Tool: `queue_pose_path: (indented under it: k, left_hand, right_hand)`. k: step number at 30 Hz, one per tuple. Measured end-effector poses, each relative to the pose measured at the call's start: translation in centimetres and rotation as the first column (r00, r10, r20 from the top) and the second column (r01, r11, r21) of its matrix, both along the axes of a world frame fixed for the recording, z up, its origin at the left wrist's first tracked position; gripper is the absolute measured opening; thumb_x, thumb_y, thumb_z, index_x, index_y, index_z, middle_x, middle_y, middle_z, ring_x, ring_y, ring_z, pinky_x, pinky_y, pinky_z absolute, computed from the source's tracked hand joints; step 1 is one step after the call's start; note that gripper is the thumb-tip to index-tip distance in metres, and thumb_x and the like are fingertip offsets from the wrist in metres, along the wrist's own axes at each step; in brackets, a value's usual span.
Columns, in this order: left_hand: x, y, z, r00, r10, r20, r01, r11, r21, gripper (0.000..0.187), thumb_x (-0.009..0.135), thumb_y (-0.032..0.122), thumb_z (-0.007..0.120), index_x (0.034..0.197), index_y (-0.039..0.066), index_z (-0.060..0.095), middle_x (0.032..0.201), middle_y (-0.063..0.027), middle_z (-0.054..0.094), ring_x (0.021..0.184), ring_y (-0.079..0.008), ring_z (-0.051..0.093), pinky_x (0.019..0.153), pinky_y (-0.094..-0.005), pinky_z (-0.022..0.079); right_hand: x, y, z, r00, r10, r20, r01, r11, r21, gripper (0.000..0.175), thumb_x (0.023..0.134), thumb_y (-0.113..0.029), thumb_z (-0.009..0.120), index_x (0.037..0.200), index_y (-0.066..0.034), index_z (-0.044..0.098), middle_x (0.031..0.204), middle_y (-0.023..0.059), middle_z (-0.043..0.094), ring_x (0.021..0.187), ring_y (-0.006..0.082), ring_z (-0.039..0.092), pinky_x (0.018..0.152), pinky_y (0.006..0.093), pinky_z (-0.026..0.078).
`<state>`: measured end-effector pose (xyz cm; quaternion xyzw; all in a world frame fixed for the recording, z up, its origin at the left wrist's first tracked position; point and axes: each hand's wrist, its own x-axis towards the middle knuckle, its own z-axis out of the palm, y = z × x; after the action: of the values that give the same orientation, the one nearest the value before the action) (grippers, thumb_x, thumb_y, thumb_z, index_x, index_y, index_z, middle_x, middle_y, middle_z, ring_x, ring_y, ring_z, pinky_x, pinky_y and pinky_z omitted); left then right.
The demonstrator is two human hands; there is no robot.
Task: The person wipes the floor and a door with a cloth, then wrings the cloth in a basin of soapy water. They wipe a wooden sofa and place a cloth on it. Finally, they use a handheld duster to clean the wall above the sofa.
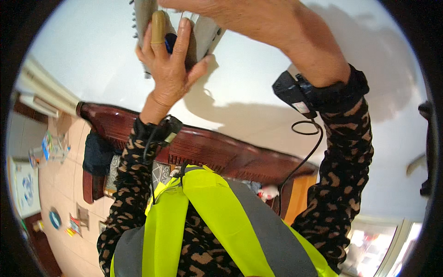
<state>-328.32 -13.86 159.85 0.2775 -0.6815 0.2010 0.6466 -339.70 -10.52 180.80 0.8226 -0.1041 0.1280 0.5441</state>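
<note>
A grey casing [205, 36] is at the top edge against the white wall, partly cut off. Small dark prongs line its left side. My left hand [168, 64] is raised against it, back towards me, fingers and thumb spread. One finger wears a tan finger cot [158, 29]. Something dark blue [170, 42] shows between two fingers, mostly hidden. My right hand [188, 4] reaches across from the right at the top edge. Its fingers are out of view, so what it touches there cannot be seen.
A dark carved wooden bench [207, 140] stands below along the wall [249, 65]. Black wrist devices [290, 88] sit on both wrists, with a cable [308, 155] looping from the right one. Tiled floor [64, 187] with small items lies left; a window [372, 247] is lower right.
</note>
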Motion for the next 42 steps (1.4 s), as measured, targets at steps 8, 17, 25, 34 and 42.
queue_pose_path:
  k: [8, 17, 25, 34, 42]
  left_hand:
    - [-8.2, 8.2, -2.1, 0.943, 0.018, 0.333, 0.053, 0.978, -0.203, 0.068, 0.075, 0.049, 0.074, 0.139, 0.037, 0.054, 0.140, -0.0078, 0.050, 0.125, -0.0229, 0.046, 0.104, -0.0633, 0.017]
    - [-17.8, 17.8, -1.0, 0.753, 0.027, 0.657, 0.241, 0.919, -0.313, 0.055, 0.086, 0.031, 0.061, 0.141, 0.025, 0.053, 0.150, 0.0028, 0.041, 0.130, -0.0155, 0.040, 0.099, -0.0679, 0.031]
    - [-26.8, 20.4, -11.9, 0.512, 0.064, 0.856, 0.373, 0.882, -0.289, 0.059, 0.086, 0.025, 0.058, 0.144, 0.014, 0.050, 0.154, -0.0016, 0.037, 0.125, -0.0154, 0.043, 0.111, -0.0558, 0.030]
    - [-25.6, 19.9, -23.1, 0.422, 0.276, 0.864, 0.359, 0.824, -0.438, 0.057, 0.092, 0.033, 0.049, 0.145, 0.012, 0.048, 0.154, -0.0059, 0.038, 0.141, -0.0220, 0.033, 0.115, -0.0625, 0.017]
    - [-19.7, 16.5, -30.5, 0.371, 0.288, 0.883, 0.306, 0.860, -0.409, 0.062, 0.097, 0.041, 0.042, 0.154, 0.020, 0.029, 0.160, -0.0027, 0.026, 0.147, -0.0180, 0.024, 0.118, -0.0601, 0.007]
  right_hand:
    - [-16.3, 16.4, -2.4, 0.885, -0.466, -0.004, 0.397, 0.749, 0.531, 0.021, 0.075, -0.009, 0.071, 0.068, -0.0094, 0.051, 0.076, 0.0028, 0.048, 0.080, 0.0189, 0.049, 0.064, 0.0362, 0.038]
    - [-26.8, 31.4, -13.7, 0.564, -0.689, 0.455, 0.685, 0.698, 0.208, 0.030, 0.077, -0.006, 0.074, 0.103, -0.0158, 0.065, 0.100, 0.0049, 0.057, 0.086, 0.0231, 0.054, 0.070, 0.0332, 0.052]
    - [-34.8, 34.2, -32.8, 0.164, -0.788, 0.593, 0.729, 0.502, 0.465, 0.023, 0.078, -0.008, 0.066, 0.099, -0.0125, 0.059, 0.097, 0.0110, 0.051, 0.087, 0.0318, 0.053, 0.070, 0.0417, 0.053]
    - [-33.2, 33.5, -47.2, 0.078, -0.848, 0.524, 0.727, 0.408, 0.553, 0.017, 0.072, -0.013, 0.067, 0.084, -0.0125, 0.055, 0.086, 0.0105, 0.046, 0.083, 0.0320, 0.051, 0.074, 0.0469, 0.045]
    - [-28.4, 29.8, -52.1, 0.154, -0.828, 0.539, 0.638, 0.500, 0.586, 0.017, 0.073, -0.015, 0.066, 0.090, -0.0156, 0.064, 0.094, 0.0079, 0.053, 0.080, 0.0306, 0.049, 0.069, 0.0453, 0.040]
